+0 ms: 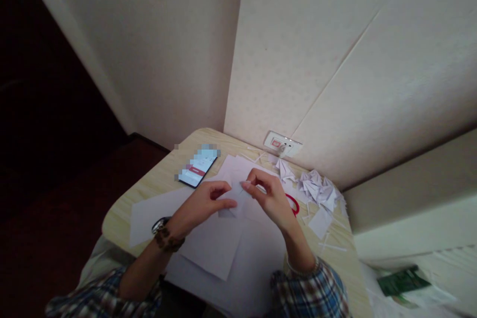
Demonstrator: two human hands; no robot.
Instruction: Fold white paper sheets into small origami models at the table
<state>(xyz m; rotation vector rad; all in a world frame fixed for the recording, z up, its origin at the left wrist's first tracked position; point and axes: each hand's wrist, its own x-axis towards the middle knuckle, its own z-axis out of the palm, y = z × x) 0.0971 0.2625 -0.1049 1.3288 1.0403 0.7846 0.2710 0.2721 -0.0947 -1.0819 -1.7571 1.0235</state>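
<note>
Above the sheets of white paper (212, 248), my right hand (268, 194) pinches a small piece of folded white paper (242, 187) between thumb and fingertips. Facing it from the left is my left hand (210, 198), its thumb and curved fingers apart, close to the folded piece. Whether the left thumb touches that paper I cannot tell, since white lies on white there. Red-handled scissors (293, 204) lie partly hidden behind my right wrist.
A phone (197, 166) with a lit screen lies at the table's (152, 186) back left. Several folded paper shapes (316, 186) pile up along the right edge, with thin paper strips (333, 247) nearby. A wall socket (283, 144) holds a plug behind the table.
</note>
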